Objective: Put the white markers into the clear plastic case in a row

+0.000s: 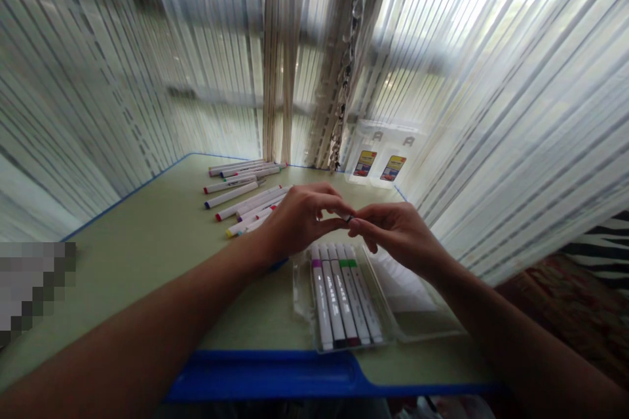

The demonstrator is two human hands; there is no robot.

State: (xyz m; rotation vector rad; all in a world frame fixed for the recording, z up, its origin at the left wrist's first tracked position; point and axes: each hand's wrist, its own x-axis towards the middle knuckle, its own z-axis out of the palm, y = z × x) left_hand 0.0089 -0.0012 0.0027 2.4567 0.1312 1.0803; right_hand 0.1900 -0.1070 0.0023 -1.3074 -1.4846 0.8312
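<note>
My left hand (299, 217) and my right hand (396, 230) meet above the green table (157, 255), fingertips pinched together on a small dark object (348, 217) that I cannot make out. Right below them lies an open clear plastic case (422, 324) with several white markers (344, 298) lined up in its left half. Behind my left hand, several more loose white markers (243, 193) with coloured caps lie scattered on the table.
Striped sheer curtains (491, 111) surround the table on the far and both sides. Two clear packages with yellow labels (378, 163) lean at the back right. A blue rim (265, 373) runs along the near table edge.
</note>
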